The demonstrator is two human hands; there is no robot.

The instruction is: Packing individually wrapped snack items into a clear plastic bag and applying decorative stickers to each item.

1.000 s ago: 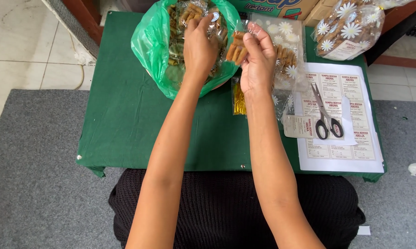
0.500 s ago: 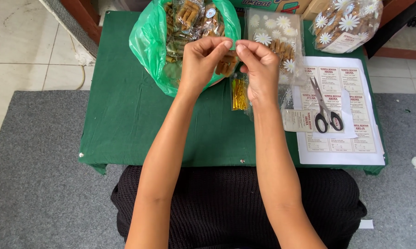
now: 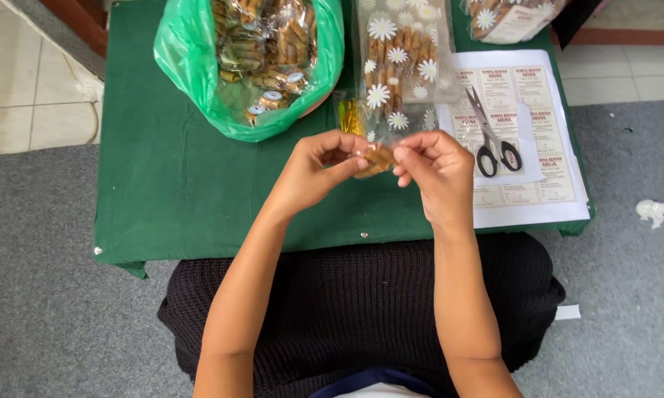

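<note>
Both your hands have come back from the green bag (image 3: pixel 199 66) toward you: left hand (image 3: pixel 313 173) and right hand (image 3: pixel 435 169) pinch one clear snack packet (image 3: pixel 378 157), just below the daisy-print pouch (image 3: pixel 398 66).

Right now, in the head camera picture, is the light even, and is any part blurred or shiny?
Head view: the light is soft and even, with faint shadows under the left hand and right hand. Small glare spots sit on the green plastic bag and the clear daisy-print bag. The small packet between the fingers is slightly blurred; the scissors look sharp.
</note>
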